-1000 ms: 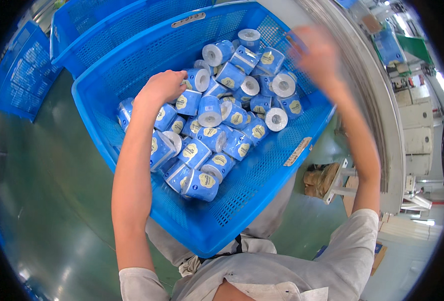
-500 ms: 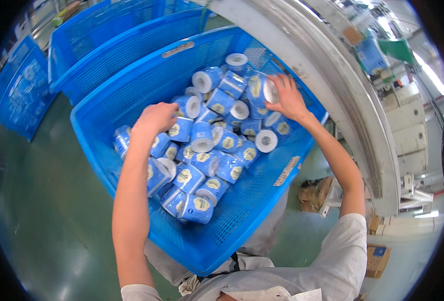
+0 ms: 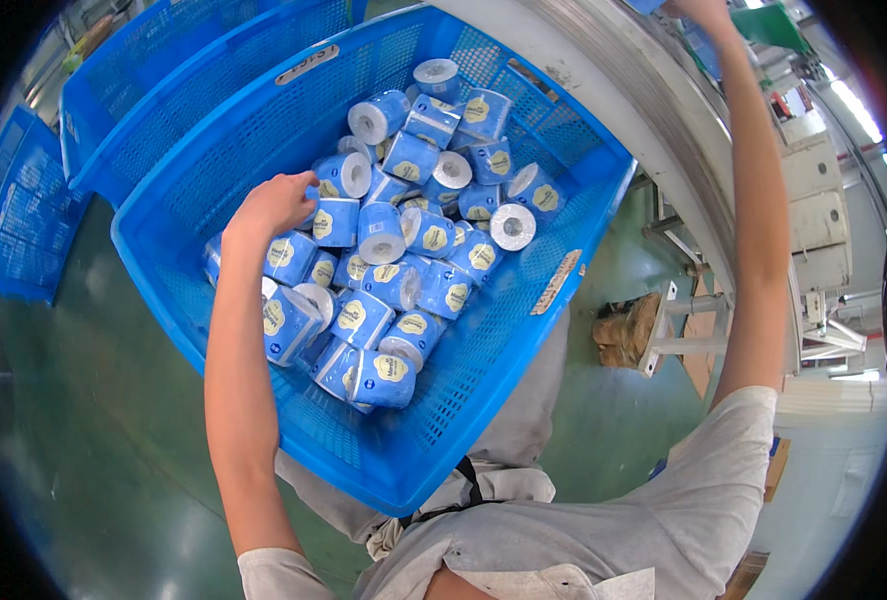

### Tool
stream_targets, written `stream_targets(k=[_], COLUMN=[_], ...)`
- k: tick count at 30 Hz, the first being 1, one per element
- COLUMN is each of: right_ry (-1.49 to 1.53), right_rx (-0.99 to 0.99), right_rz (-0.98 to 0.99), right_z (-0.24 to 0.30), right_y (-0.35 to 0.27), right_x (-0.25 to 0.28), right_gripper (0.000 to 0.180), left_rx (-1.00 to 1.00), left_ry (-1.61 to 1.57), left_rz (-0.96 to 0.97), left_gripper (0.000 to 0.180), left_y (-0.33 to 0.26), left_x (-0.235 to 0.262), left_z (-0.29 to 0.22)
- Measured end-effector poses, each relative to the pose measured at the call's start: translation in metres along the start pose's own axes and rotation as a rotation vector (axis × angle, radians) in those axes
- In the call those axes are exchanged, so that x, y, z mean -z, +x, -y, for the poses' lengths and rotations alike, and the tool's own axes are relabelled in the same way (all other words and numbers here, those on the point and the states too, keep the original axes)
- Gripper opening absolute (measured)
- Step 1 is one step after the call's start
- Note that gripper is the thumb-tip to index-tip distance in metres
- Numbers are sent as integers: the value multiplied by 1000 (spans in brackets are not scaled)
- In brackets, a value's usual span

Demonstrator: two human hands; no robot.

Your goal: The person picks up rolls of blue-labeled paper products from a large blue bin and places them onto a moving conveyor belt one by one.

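Wrapped toilet paper rolls [image 3: 400, 285] in blue and white film with pale labels lie heaped in a large blue plastic crate [image 3: 523, 345]. My left hand [image 3: 275, 207] is at the left side of the heap. Its fingers are curled onto a toilet paper roll [image 3: 343, 176], with the fingertips partly hidden. My right arm reaches far up to the right, over the pale metal ledge. At the top edge of the picture my right hand [image 3: 701, 10], cut off by the frame, is closed on a blue-wrapped roll [image 3: 645, 4], of which only a small part shows.
More blue crates [image 3: 163, 110] stand beyond and left of mine, and another [image 3: 28, 210] is at the far left. A long pale metal ledge [image 3: 603, 80] borders the crate on the right. Below it are a metal stand [image 3: 698, 345] and a brown bundle [image 3: 625, 330] on the green floor.
My right hand has lifted a toilet paper roll from the heap and carried it up and right over the ledge. My left hand stays at the heap; the view has shifted slightly.
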State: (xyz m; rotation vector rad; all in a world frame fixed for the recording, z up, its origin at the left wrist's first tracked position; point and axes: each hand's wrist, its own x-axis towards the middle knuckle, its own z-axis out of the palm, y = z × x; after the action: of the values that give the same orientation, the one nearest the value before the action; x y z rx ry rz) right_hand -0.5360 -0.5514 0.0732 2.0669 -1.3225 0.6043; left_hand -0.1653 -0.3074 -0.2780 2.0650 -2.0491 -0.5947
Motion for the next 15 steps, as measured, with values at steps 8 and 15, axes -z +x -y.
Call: stream_targets(k=[8,15], right_ry=[-29,-303], right_rx=[970,1224], right_rz=[1039,1172], right_z=[132,87], right_y=[-293,-386], right_x=[-219,-303], right_gripper=[66,112], left_rx=[-6,70], left_ry=[4,-24], left_rz=[-9,5], left_gripper=[36,38], left_y=[-3,-10], left_x=[-1,14], left_z=[1,-5])
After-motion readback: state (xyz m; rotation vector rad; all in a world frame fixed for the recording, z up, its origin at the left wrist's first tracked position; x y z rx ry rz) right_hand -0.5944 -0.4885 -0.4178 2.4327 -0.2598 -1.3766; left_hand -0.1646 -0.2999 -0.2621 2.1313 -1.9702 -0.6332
